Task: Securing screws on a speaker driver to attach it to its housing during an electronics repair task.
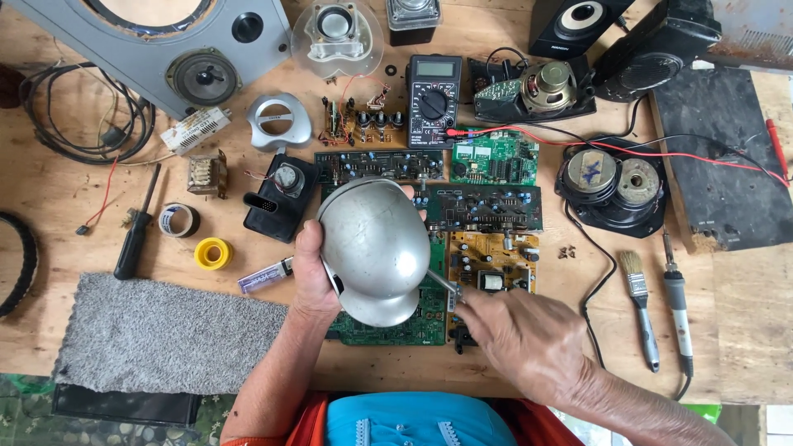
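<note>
two hands at work, left hand gripping dull silver domed shell, right hand closed on thin metal tool

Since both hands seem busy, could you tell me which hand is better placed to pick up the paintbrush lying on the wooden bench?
Probably the right hand: the wooden-handled paintbrush lies just to its right, though it holds a thin metal tool. The left hand grips the rounded silver metal shell, farther away.

Left hand: raised over the bench, fingers and thumb curled in a firm grasp, forearm rising from below | Right hand: lower right, knuckles up, fingertips pinched closed, forearm angling in from the bottom-right corner
</note>
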